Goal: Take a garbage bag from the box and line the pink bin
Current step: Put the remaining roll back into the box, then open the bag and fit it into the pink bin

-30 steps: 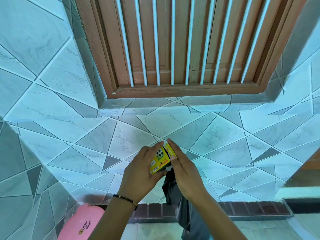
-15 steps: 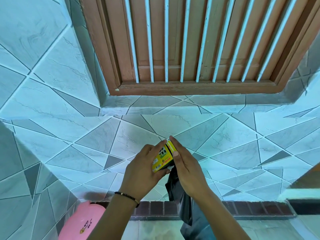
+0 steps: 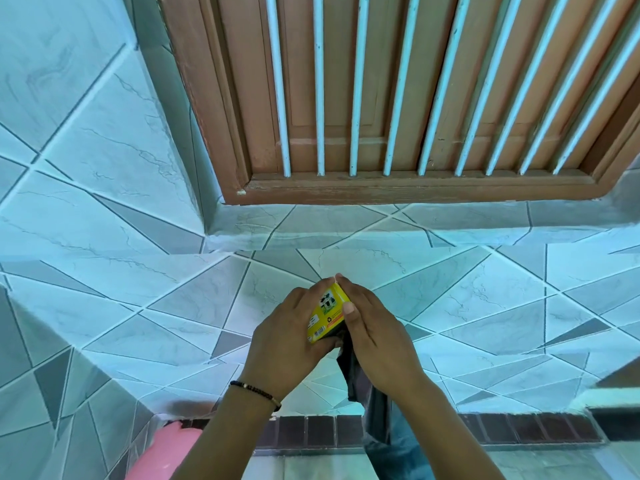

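Both hands raised in front of the tiled wall (image 3: 138, 306), fingertips meeting above the box (image 3: 327, 315). Left hand (image 3: 287, 344): fingers curled round the yellow box from the left, thumb under its lower edge. Right hand (image 3: 375, 341): fingers laid over the box's right side, thumb on its face; a dark bag (image 3: 367, 393) hangs from under this palm, below the box. Box contents not visible. Pink bin (image 3: 166, 452) at lower left by the wall, well below the hands.

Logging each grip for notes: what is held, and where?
Left hand grips the yellow box by its left side; right hand pinches its top end, dark bag hanging beneath.
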Demonstrator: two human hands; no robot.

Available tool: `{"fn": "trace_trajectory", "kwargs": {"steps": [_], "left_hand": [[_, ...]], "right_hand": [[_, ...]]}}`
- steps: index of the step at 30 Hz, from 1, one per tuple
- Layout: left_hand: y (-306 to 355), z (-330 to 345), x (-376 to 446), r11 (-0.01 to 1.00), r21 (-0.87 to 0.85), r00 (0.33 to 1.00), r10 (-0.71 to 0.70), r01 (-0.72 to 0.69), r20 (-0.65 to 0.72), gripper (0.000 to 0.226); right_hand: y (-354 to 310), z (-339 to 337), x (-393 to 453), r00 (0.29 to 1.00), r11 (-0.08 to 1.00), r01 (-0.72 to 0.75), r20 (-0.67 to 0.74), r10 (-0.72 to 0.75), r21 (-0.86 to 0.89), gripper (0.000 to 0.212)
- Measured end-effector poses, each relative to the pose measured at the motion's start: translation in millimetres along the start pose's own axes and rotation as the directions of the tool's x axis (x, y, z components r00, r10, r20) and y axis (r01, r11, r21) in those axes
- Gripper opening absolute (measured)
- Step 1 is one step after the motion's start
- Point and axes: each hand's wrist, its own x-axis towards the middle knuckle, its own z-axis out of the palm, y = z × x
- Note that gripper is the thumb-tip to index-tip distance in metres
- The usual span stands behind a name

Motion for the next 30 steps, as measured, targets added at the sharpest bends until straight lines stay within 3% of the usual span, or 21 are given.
{"fn": "trace_trajectory", "kwargs": {"steps": [4, 9, 11, 14, 17, 25, 27, 30], "left_hand": [[-8.9, -9.7, 15.1, 1.0, -0.001, 1.0, 0.004, -0.004, -0.015, 0.071], [-18.7, -17.2, 32.1, 1.0, 0.017, 0.999, -0.009, 0.009, -0.031, 0.067], [-22.7, -20.6, 40.5, 1.0, 0.026, 1.0, 0.001, 0.0, -0.028, 0.065], [-26.7, -31.9, 58.4, 0.996, 0.074, 0.999, 0.052, -0.051, -0.005, 0.068], [-26.9, -49.6, 82.4, 0.975, 0.191, 0.994, 0.106, -0.11, 0.028, 0.073], [-25.0, -77.1, 164.8, 0.868, 0.444, 0.974, 0.192, -0.224, 0.118, 0.073], [-29.2, -70.8, 180.7, 0.844, 0.473, 0.966, 0.194, -0.254, 0.172, 0.071], [-36.2, -60.5, 193.1, 0.844, 0.464, 0.963, 0.229, -0.27, 0.145, 0.064]], "right_hand": [[-6.1, 7.9, 16.1, 0.999, 0.984, 0.036, 0.043, -0.029, -0.175, 0.077], [-8.3, 14.0, 35.1, 0.998, 0.974, 0.043, 0.043, -0.034, -0.222, 0.085], [-7.3, 13.6, 41.5, 0.999, 0.992, 0.033, 0.02, -0.03, -0.125, 0.084], [-7.0, 11.9, 45.4, 0.99, 0.989, -0.009, -0.136, 0.029, 0.145, 0.082], [-6.1, 11.1, 48.7, 0.962, 0.962, -0.017, -0.258, 0.09, 0.273, 0.062], [-3.9, 21.5, 58.5, 0.89, 0.815, -0.05, -0.344, 0.298, 0.577, 0.018], [-5.7, 21.7, 60.5, 0.881, 0.786, -0.034, -0.353, 0.315, 0.617, 0.017], [-6.7, 18.4, 63.8, 0.872, 0.755, -0.011, -0.363, 0.328, 0.656, 0.015]]}}
